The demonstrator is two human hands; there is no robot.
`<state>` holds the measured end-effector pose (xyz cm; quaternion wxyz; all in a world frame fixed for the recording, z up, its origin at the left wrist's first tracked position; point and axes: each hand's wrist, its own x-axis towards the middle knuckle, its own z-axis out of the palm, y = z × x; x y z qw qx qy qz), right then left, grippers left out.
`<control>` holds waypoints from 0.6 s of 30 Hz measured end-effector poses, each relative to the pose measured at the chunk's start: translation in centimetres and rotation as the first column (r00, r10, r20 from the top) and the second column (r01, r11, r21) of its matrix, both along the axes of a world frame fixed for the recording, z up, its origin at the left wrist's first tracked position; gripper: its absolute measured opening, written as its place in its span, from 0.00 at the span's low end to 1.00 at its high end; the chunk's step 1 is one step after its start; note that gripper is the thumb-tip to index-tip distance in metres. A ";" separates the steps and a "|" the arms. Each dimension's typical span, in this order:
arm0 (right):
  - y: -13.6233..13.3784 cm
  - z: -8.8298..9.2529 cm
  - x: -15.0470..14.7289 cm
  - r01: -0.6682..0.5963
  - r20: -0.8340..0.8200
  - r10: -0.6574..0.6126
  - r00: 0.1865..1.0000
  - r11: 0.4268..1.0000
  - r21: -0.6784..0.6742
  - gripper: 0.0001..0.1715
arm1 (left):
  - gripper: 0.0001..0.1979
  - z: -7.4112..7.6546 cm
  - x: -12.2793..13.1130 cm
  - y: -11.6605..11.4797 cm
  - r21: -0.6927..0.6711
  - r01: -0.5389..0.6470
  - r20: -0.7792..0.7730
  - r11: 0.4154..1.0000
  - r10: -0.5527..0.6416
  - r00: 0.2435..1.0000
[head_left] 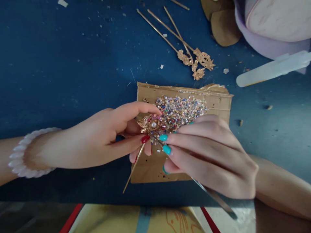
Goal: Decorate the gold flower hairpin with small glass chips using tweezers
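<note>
Gold side up, seemingly for access, held hairpin (148,125) in left hand (104,139) over cardboard (148,171) at its nine o'clock; pinched tweezers (213,196) in right hand (211,155) from the hairpin's four o'clock, with stones (182,109) handy at two o'clock.

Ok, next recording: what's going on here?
A person's left hand holds a gold hairpin above a piece of cardboard bearing small coloured bits. The right hand holds metal tweezers, their tip close to the pin's flower head; whether it touches is unclear. Three other hairpins lie on the blue table.
</note>
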<state>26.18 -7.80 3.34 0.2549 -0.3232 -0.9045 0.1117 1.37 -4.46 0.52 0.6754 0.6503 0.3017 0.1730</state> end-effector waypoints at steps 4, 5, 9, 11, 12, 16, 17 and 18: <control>-0.8 0.0 -0.7 0.129 -0.032 -0.130 0.991 0.991 -0.033 0.06 | 0.21 -0.1 0.1 0.0 0.026 -0.004 -0.010 1.000 0.004 1.000; -0.8 0.1 -0.7 0.112 -0.025 -0.112 0.993 0.993 -0.025 0.06 | 0.21 -0.1 0.1 0.0 0.029 0.002 -0.019 1.000 -0.001 1.000; -0.3 0.0 -0.6 0.023 -0.028 -0.022 0.999 0.998 0.053 0.05 | 0.21 -0.1 0.0 0.1 0.077 0.015 -0.047 0.997 -0.011 0.999; -0.2 -0.2 -0.7 0.040 -0.037 -0.037 0.999 0.996 0.077 0.06 | 0.22 -0.2 -0.1 0.1 0.107 0.015 -0.056 0.994 -0.009 0.998; -0.2 -0.4 -0.8 0.044 -0.044 -0.040 0.998 0.995 0.087 0.06 | 0.22 -0.3 -0.1 0.1 0.116 0.013 -0.063 0.993 -0.006 0.998; -0.9 -0.6 -1.2 0.104 -0.074 -0.100 0.992 0.993 0.058 0.04 | 0.22 -0.5 -0.1 0.1 0.122 0.005 -0.066 0.993 0.003 0.998; -1.0 -0.6 -1.2 0.103 -0.079 -0.099 0.992 0.993 0.051 0.04 | 0.22 -0.6 -0.1 0.1 0.118 0.005 -0.060 0.993 0.003 0.998; -1.2 -0.6 -1.2 0.108 -0.082 -0.104 0.991 0.993 0.043 0.04 | 0.22 -0.6 -0.1 0.1 0.117 0.005 -0.055 0.993 0.002 0.998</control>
